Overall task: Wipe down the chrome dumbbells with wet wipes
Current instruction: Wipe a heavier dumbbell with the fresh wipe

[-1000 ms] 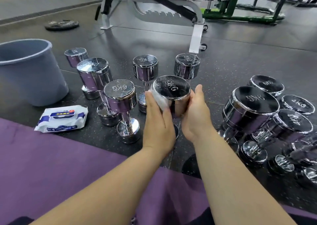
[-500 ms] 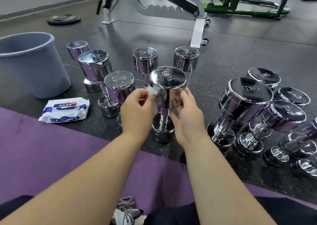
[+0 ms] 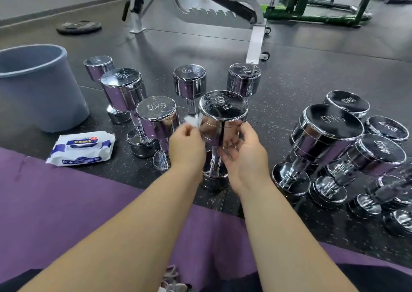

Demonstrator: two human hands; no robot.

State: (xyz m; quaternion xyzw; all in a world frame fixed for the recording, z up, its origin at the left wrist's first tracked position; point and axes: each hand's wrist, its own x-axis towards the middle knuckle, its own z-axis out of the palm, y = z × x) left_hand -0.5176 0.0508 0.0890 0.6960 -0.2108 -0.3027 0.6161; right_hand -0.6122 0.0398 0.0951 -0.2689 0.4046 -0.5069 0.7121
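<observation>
Chrome dumbbell (image 3: 223, 110) stays upright; left hand (image 3: 187, 145) pinches wipe (image 3: 192, 120), right hand (image 3: 247, 158) grips it.

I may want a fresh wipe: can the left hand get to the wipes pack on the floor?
Probably yes. The wipes pack lies left of the left hand; the 6KG dumbbell stands between, but the way over the mat is free. That hand pinches a wipe.

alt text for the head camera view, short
A person's left hand pinches a white wet wipe against the top head of an upright 9 kg dumbbell while the right hand grips that head. More chrome dumbbells stand either side, with a wipes pack and grey bucket at left.
</observation>
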